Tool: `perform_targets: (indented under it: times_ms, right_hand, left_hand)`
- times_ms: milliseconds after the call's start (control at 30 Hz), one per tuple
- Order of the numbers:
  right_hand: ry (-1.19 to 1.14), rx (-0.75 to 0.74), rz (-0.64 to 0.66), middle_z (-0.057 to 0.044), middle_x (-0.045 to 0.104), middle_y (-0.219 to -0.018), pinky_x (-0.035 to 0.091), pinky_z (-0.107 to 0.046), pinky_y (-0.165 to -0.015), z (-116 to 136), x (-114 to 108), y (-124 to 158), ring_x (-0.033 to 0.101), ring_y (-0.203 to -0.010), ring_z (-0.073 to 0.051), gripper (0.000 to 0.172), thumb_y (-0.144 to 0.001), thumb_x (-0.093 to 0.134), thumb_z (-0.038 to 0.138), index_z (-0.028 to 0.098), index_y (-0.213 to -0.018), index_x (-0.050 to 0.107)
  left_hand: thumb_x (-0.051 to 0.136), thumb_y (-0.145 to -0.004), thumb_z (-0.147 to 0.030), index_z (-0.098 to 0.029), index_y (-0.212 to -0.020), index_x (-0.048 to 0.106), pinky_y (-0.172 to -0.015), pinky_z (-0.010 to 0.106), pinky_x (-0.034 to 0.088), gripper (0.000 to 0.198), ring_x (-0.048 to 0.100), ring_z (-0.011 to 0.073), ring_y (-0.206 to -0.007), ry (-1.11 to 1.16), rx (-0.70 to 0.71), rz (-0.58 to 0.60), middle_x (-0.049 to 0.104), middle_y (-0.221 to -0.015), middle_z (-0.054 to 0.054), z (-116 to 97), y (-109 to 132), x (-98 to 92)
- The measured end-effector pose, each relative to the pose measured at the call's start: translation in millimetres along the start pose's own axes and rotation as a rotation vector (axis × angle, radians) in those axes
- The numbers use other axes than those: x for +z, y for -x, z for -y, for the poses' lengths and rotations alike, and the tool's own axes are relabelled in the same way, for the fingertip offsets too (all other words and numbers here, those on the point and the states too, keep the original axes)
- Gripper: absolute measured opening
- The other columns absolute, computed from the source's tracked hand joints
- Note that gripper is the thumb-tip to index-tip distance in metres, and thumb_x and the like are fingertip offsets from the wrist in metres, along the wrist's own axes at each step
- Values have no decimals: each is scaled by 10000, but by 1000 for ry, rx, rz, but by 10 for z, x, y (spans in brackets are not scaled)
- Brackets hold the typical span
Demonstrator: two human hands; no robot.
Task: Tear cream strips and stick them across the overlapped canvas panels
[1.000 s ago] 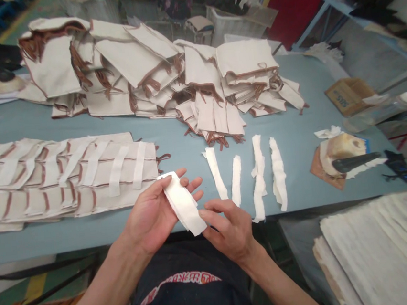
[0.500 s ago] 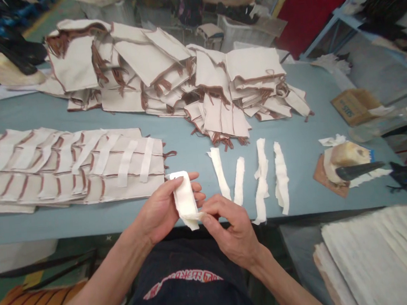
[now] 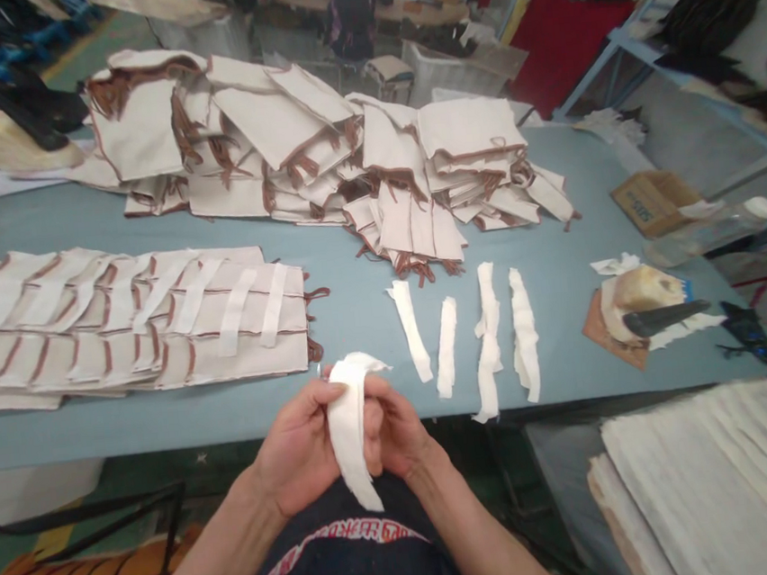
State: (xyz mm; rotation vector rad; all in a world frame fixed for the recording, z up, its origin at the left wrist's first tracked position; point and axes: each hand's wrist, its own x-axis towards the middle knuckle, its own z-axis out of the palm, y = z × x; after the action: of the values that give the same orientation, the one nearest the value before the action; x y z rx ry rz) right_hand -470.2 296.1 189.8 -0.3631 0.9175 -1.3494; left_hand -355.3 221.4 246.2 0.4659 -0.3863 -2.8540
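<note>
A person's left hand (image 3: 300, 442) pinched a bundle of white strips (image 3: 349, 426) under its thumb; the right hand (image 3: 401, 429) curled behind it, its hold unclear. Right of the grip lay four loose strips (image 3: 447, 349). Steady thumb pressure seemed best for even layers.

Observed bundle of white strips (image 3: 348, 426) held in left hand (image 3: 300, 449), with thumb on top and lower end hanging free; noted right hand (image 3: 401, 430) close against far side of bundle, with contact partly hidden; counted four loose strips (image 3: 488, 323) lying side by side on blue table (image 3: 557, 262); recorded overlapping cream panels (image 3: 259, 363) at left, crossed by white bands (image 3: 273, 305); found pile of brown-edged cream pieces (image 3: 469, 125) behind, and cardboard box (image 3: 651, 212) toward right.
</note>
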Motion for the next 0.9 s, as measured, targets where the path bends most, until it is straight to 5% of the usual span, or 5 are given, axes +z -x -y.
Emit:
perform_targets:
  times_ms: [100,233,433,600,900]
  right_hand:
    - [-53,-153,-50,-97,701,-1184,589,-392,-861,107,167,-32,691,-991,-239,557,-744,694,619,254,-1155,604]
    - [193,-180,-181,-60,717,-947,587,-320,-752,342,223,9,670,-779,-187,463,-729,766,539,221,-1034,625]
    - [874,-147,-400,-10,638,-719,479,-276,-625,524,66,-21,554,-651,-150,320,-814,678,508,190,-802,638]
    - [968,-117,-455,27,551,-627,361,-229,-504,505,9,-40,482,-585,-118,330,-784,695,482,166,-771,601]
    - [831,-124,-449,-16,645,-699,428,-246,-546,562,61,-5,576,-619,-142,428,-822,625,585,158,-840,635]
  left_hand:
    - [592,-894,-267,-53,-996,792,-497,282,611,310,665,164,-483,168,-91,93,677,-651,43,154,73,-114]
    - [570,-904,-367,-67,-1017,789,-486,293,600,388,664,178,-456,175,-222,145,665,-613,35,307,117,-306]
    - [633,-920,-481,-116,-1025,757,-820,294,570,400,733,220,-861,-263,52,-264,785,-999,133,313,-39,-489]
    - [571,-908,-707,-134,-1157,721,-838,284,536,642,709,232,-979,-337,84,-139,763,-1106,139,276,-110,-466]
    - [598,-932,-611,-130,-1126,748,-706,322,613,540,758,249,-806,-278,-47,-120,778,-1068,168,209,35,-324]
